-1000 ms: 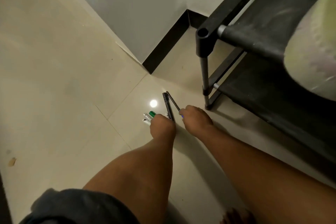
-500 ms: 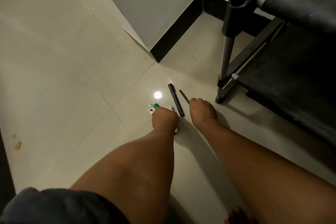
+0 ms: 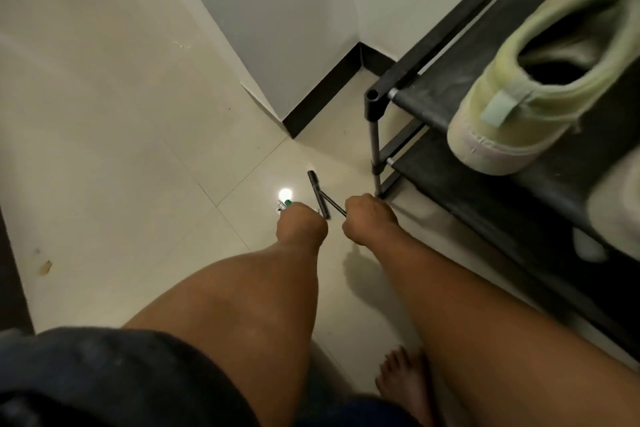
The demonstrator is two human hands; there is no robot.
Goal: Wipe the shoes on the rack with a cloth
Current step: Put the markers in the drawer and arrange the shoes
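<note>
A pale green sneaker (image 3: 519, 107) sits on the top shelf of a black shoe rack (image 3: 433, 90) at the right, its heel toward me. No cloth is in view. Both hands are down at the tiled floor by the rack's front leg. My left hand (image 3: 303, 225) grips white markers with a green cap (image 3: 284, 204). My right hand (image 3: 369, 218) holds a thin dark pen (image 3: 337, 207), fingers curled round it. A thicker black marker (image 3: 317, 189) lies between the hands; I cannot tell whether either hand holds it.
A second pale shoe (image 3: 620, 211) shows at the right edge. A white wall corner with black skirting (image 3: 322, 97) stands behind the pens. A lamp glare (image 3: 284, 193) shines on the tile. My bare foot (image 3: 401, 381) is near the rack. A small scrap (image 3: 45, 267) lies far left.
The view has swung, so the green sneaker is back in sight. Both hands stay by the pens; the thin pen now crosses the black marker's near end.
</note>
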